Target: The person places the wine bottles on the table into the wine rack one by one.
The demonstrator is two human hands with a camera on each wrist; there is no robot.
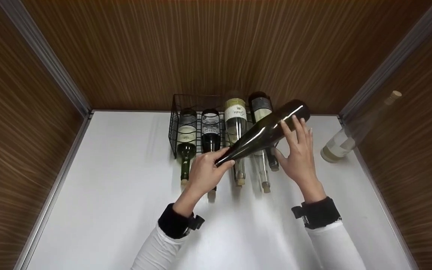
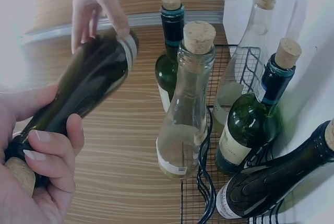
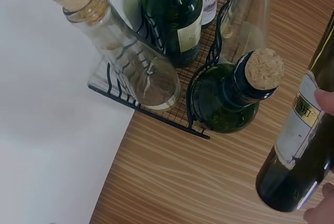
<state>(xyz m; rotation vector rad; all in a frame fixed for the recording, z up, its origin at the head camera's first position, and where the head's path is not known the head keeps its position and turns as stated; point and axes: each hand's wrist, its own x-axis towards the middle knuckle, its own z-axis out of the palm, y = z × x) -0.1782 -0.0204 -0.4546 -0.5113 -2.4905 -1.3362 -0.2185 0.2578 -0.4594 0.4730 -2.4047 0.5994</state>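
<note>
A dark green wine bottle (image 1: 266, 133) is held at a slant above the front right of a black wire rack (image 1: 171, 127). My left hand (image 1: 204, 170) grips its neck, and the cork (image 2: 20, 176) shows beside the curled fingers in the left wrist view. My right hand (image 1: 299, 157) is at the base end, with its fingers spread and straight and their tips on the glass. A pale label (image 3: 300, 119) on the bottle faces the right wrist camera. Corked bottles lie in the rack, among them a green bottle (image 1: 187, 150) and a clear bottle (image 1: 235, 125).
Right of the rack, a clear corked bottle (image 1: 338, 146) stands alone near the right wall. The rack is at the back of a white table (image 1: 126, 210), against a wood-grain panel (image 1: 216, 48). Corked necks stick out of the rack toward me.
</note>
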